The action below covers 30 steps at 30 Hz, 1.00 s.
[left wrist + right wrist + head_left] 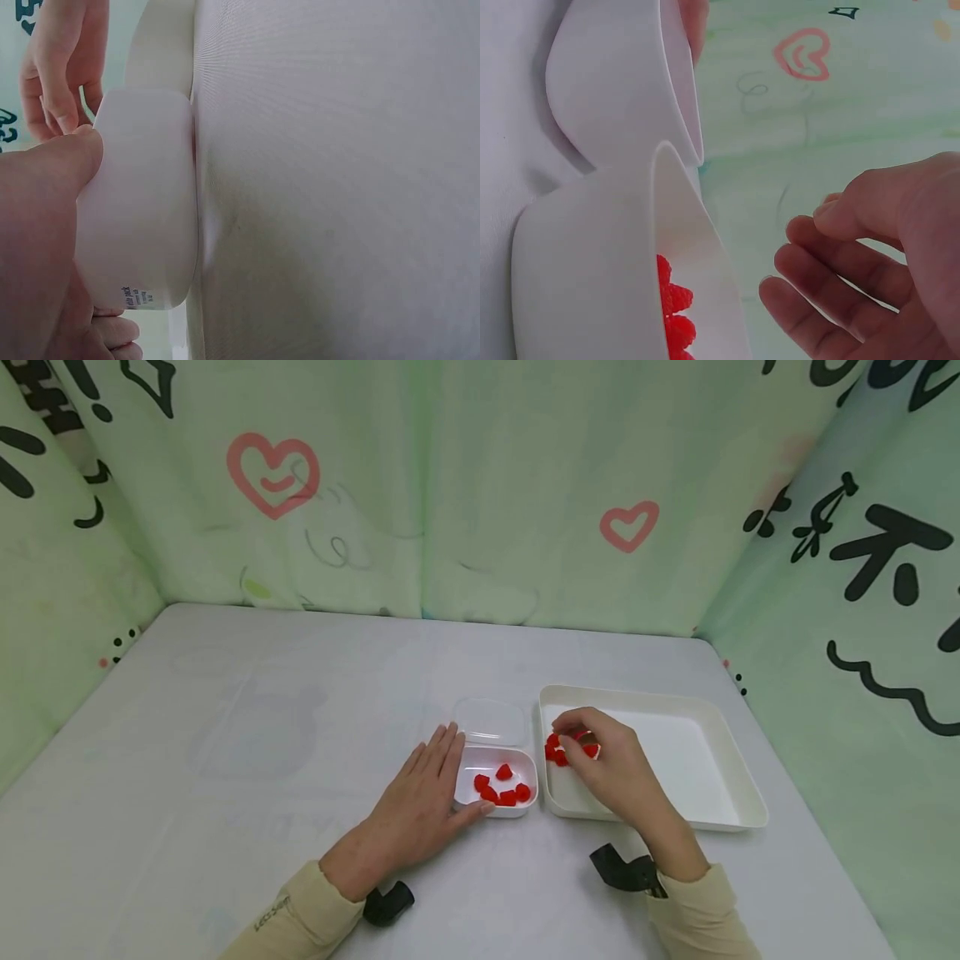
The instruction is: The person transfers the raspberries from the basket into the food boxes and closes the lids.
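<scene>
My left hand [420,797] lies along the left side of a small white plastic box [467,762], fingers straight, with its thumb at the near rim. Several bumpy red raspberry-like pieces [507,797] lie inside the box. In the left wrist view the thumb [82,154] rests on the rim of the box [142,195]. Over the left end of a larger white tray [697,760] hovers my right hand [611,768]. Below its fingers is a cluster of the same red pieces [551,752]. The right wrist view shows its fingers [832,281] loosely bent, thumb near the index fingertip, nothing visible between them.
A clear plastic lid [491,720] lies just behind the small box. The tray stands close beside the box on its right, on a white-covered table [225,735]. Green printed curtains [450,485] hang around the table's back and sides.
</scene>
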Each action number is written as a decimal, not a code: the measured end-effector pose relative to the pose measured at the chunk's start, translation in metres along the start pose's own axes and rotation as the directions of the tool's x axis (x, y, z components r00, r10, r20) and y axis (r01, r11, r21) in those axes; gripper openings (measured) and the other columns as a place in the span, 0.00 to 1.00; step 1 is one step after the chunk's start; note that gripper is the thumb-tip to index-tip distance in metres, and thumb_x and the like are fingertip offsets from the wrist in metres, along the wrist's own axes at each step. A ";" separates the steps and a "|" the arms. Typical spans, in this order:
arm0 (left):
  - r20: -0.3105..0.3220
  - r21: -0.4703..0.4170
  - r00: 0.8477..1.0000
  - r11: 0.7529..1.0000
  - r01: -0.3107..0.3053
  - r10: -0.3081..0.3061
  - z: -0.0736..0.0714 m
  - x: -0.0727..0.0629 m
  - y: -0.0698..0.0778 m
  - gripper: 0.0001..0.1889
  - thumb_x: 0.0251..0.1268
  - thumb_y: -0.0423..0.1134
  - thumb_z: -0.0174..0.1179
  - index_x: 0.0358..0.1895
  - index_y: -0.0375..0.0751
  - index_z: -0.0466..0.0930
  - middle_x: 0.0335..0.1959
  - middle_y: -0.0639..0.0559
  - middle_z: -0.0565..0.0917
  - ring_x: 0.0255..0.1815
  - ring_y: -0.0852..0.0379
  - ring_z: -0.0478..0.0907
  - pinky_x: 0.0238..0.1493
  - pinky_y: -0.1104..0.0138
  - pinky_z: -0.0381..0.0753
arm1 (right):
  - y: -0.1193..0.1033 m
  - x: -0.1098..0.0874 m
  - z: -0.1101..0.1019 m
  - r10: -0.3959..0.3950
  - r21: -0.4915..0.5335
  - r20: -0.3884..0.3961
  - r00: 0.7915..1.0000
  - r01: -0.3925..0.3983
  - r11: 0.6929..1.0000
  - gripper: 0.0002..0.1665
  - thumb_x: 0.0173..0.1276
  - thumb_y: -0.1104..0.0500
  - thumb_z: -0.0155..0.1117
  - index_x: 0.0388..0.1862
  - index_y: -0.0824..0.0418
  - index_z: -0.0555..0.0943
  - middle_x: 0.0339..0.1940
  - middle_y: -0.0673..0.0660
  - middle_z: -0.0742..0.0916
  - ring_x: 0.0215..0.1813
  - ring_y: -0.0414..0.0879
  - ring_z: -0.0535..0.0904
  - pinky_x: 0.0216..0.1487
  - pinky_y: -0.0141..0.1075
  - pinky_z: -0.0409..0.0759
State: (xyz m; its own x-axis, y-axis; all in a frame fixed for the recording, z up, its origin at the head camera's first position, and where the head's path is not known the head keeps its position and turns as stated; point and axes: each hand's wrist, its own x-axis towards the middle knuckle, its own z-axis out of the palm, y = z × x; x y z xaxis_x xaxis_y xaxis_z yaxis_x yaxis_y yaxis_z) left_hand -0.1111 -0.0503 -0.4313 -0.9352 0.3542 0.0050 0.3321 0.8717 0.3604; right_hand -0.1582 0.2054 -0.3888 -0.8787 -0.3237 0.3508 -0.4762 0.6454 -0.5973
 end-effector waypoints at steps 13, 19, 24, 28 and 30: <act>0.010 -0.008 1.000 1.000 0.004 -0.003 0.001 0.000 0.000 0.51 0.66 0.67 0.53 0.80 0.38 0.45 0.82 0.45 0.48 0.83 0.47 0.43 0.80 0.50 0.50 | 0.020 0.001 -0.013 0.105 -0.026 -0.081 0.991 -0.107 0.994 0.11 0.68 0.71 0.57 0.46 0.63 0.81 0.41 0.57 0.88 0.45 0.50 0.84 0.48 0.49 0.85; 0.006 -0.001 1.000 1.000 0.005 -0.005 -0.001 0.001 0.000 0.50 0.66 0.67 0.54 0.80 0.38 0.45 0.82 0.45 0.48 0.83 0.47 0.43 0.80 0.50 0.51 | 0.025 0.000 -0.015 0.165 -0.042 -0.071 0.984 -0.168 0.985 0.11 0.69 0.70 0.57 0.48 0.63 0.81 0.43 0.59 0.88 0.47 0.52 0.83 0.50 0.50 0.84; 0.019 -0.002 1.000 1.000 0.013 -0.013 0.000 0.001 0.001 0.51 0.65 0.67 0.55 0.80 0.38 0.45 0.82 0.45 0.48 0.83 0.47 0.43 0.80 0.50 0.51 | 0.030 -0.002 -0.014 0.209 -0.057 -0.057 0.976 -0.212 0.976 0.11 0.70 0.69 0.56 0.49 0.64 0.80 0.44 0.60 0.87 0.47 0.52 0.83 0.50 0.45 0.84; 0.015 0.000 1.000 1.000 0.010 -0.010 0.000 0.000 0.001 0.51 0.65 0.68 0.54 0.80 0.39 0.45 0.82 0.45 0.48 0.83 0.47 0.43 0.80 0.50 0.50 | 0.033 -0.002 -0.012 0.223 -0.081 -0.058 0.973 -0.227 0.970 0.10 0.69 0.69 0.56 0.48 0.64 0.80 0.43 0.61 0.87 0.47 0.53 0.83 0.49 0.47 0.83; 0.010 0.001 1.000 1.000 0.009 -0.009 0.000 0.000 0.001 0.51 0.65 0.68 0.53 0.80 0.39 0.45 0.82 0.45 0.47 0.83 0.47 0.43 0.80 0.50 0.50 | 0.035 -0.001 -0.012 0.231 -0.093 -0.055 0.971 -0.236 0.967 0.10 0.69 0.69 0.57 0.47 0.65 0.80 0.43 0.61 0.87 0.46 0.54 0.83 0.49 0.48 0.83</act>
State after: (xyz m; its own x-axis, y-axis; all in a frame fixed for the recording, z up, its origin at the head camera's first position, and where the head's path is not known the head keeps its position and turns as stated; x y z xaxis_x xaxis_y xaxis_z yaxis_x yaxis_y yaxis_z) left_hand -0.1110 -0.0495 -0.4307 -0.9369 0.3494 -0.0079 0.3234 0.8753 0.3597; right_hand -0.1731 0.2362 -0.4017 -0.9619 -0.1270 0.2421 -0.2503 0.7651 -0.5932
